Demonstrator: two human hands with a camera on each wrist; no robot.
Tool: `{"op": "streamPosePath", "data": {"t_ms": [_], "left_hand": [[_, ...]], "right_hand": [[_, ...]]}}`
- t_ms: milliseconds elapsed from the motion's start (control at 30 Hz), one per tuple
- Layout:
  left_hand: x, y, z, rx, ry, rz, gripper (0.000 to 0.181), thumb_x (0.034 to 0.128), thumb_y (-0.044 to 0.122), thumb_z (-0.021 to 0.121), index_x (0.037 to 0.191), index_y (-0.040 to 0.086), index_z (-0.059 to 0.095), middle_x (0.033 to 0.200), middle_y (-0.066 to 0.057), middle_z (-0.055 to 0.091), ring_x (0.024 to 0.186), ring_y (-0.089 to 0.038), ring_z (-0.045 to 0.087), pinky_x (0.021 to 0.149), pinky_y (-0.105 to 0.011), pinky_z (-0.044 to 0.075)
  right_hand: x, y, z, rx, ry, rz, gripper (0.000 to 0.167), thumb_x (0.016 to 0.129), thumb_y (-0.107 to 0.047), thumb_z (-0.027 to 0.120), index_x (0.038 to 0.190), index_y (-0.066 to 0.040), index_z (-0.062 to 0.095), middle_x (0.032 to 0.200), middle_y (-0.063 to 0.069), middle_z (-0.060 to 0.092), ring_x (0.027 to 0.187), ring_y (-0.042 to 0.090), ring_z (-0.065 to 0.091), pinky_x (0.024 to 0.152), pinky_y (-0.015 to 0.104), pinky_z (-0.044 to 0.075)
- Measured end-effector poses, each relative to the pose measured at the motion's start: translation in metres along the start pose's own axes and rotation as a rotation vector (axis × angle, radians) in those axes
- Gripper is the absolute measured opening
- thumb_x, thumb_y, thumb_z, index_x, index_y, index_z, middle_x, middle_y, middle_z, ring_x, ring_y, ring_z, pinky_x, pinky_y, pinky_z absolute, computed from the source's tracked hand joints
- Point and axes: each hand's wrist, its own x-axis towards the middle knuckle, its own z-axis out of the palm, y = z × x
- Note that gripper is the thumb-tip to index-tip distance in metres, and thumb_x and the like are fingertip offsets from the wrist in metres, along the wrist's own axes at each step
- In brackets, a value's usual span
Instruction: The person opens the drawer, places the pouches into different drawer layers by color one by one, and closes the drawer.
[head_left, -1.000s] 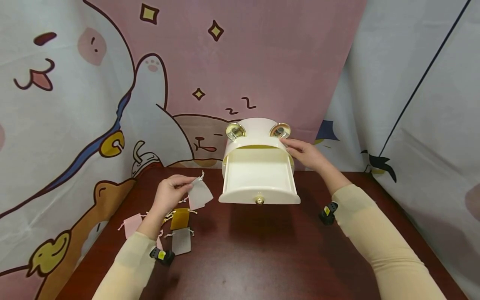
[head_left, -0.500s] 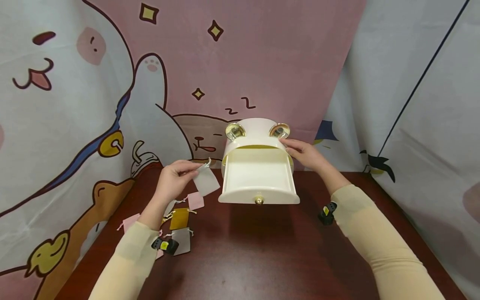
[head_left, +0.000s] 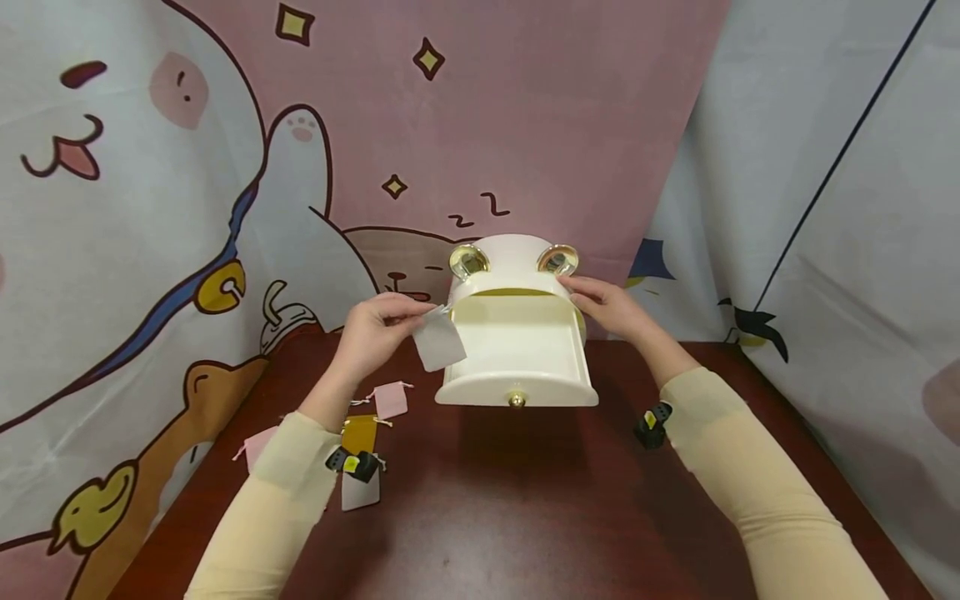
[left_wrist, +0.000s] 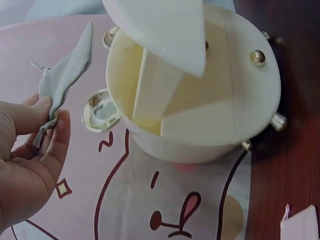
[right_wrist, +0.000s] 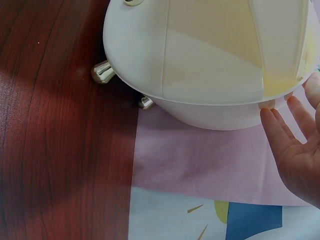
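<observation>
With our left hand (head_left: 378, 327) we pinch a grey pouch (head_left: 440, 342), not yet set down, and rest outstretched fingers of our right hand (head_left: 613, 310) on the box (head_left: 513, 260), whose drawer (head_left: 480, 391) is already out between our hands, while other pouches (head_left: 391, 401) lie untouched below our left.

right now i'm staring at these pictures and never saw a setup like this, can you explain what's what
No machine here: these are a person's bare hands. The wide picture is taken from the head, looking forward and down; the other two come from the left and right wrists. The left hand pinches a small gray pouch near the open drawer of a white box. The right hand touches that box near its rim. On the dark red table lie a pink pouch, a mustard pouch, another gray pouch and a second pink pouch, partly hidden by the left sleeve.
</observation>
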Motion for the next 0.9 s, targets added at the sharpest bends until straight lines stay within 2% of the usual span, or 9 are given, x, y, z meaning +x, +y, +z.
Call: {"op": "streamPosePath", "data": {"t_ms": [167, 300, 467, 667, 900], "left_hand": [[0.011, 0.011, 0.010, -0.014, -0.009, 0.010, 0.019, 0.0876, -0.001, 0.073, 0.104, 0.007, 0.079, 0.103, -0.008, 0.070, 0.092, -0.022, 0.062, 0.075, -0.036, 0.056], [0.021, 0.019, 0.020, -0.016, -0.021, 0.034, 0.019, 0.0874, 0.001, 0.074, 0.104, 0.008, 0.079, 0.103, -0.008, 0.071, 0.093, -0.021, 0.062, 0.075, -0.034, 0.054], [0.031, 0.029, 0.034, -0.013, -0.040, 0.050, 0.020, 0.0868, 0.001, 0.074, 0.104, 0.009, 0.079, 0.105, -0.009, 0.071, 0.095, -0.021, 0.063, 0.078, -0.033, 0.055], [0.042, 0.038, 0.048, -0.002, -0.077, 0.076, 0.018, 0.0869, 0.002, 0.075, 0.103, 0.010, 0.080, 0.103, -0.005, 0.073, 0.094, -0.018, 0.065, 0.079, -0.031, 0.055], [0.051, 0.047, 0.062, -0.025, -0.120, 0.065, 0.016, 0.0875, 0.001, 0.074, 0.100, 0.008, 0.080, 0.103, -0.006, 0.074, 0.096, -0.017, 0.066, 0.078, -0.028, 0.054]], "right_hand": [[0.002, 0.002, 0.000, -0.004, 0.002, 0.013, 0.045, 0.105, -0.008, 0.048, 0.149, 0.000, 0.041, 0.152, 0.026, 0.035, 0.139, 0.044, 0.034, 0.109, 0.059, 0.031], [0.008, 0.017, 0.001, -0.002, 0.007, 0.016, 0.045, 0.105, -0.008, 0.047, 0.149, 0.000, 0.040, 0.153, 0.027, 0.033, 0.140, 0.045, 0.031, 0.110, 0.060, 0.029], [0.016, 0.036, 0.002, -0.034, 0.011, 0.014, 0.046, 0.106, -0.015, 0.048, 0.151, -0.007, 0.040, 0.155, 0.022, 0.033, 0.141, 0.041, 0.031, 0.110, 0.058, 0.029], [0.017, 0.040, 0.002, -0.038, 0.014, 0.007, 0.047, 0.105, -0.018, 0.050, 0.150, -0.009, 0.043, 0.155, 0.020, 0.035, 0.142, 0.039, 0.031, 0.111, 0.057, 0.030], [0.017, 0.040, 0.001, -0.028, 0.019, 0.015, 0.046, 0.105, -0.019, 0.051, 0.150, -0.010, 0.043, 0.155, 0.019, 0.035, 0.141, 0.040, 0.032, 0.110, 0.058, 0.029]]}}
